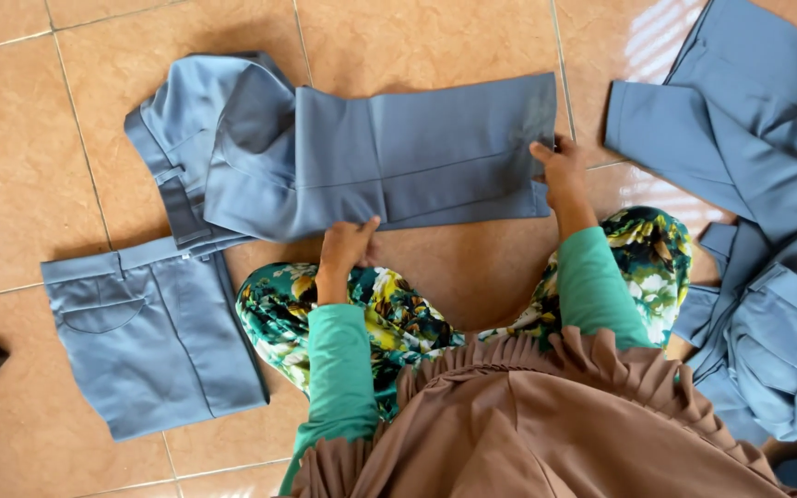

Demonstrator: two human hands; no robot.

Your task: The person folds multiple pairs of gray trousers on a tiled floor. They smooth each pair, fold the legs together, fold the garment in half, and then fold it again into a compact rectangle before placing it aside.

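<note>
You're folding blue-grey trousers (pixel 389 152) on the tiled floor (pixel 472 267), at 12 o'clock from your knees. Left hand (pixel 345 247) is pinching the near edge; right hand (pixel 560 171) is gripping the leg-end corner. One pair (pixel 154 337) is lying folded at 9 o'clock; a pile (pixel 758 231) is waiting unfolded at 3 o'clock.

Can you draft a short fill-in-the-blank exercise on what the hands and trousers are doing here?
1. Both hands grip the near edge of the grey-blue trousers spread on the ____ floor.
2. The right hand holds the trouser legs' ____ end.
3. The folded trousers lie to the person's ____.
4. The left hand wears a ____ sleeve.

Missing words: tiled; hem; left; green
</note>
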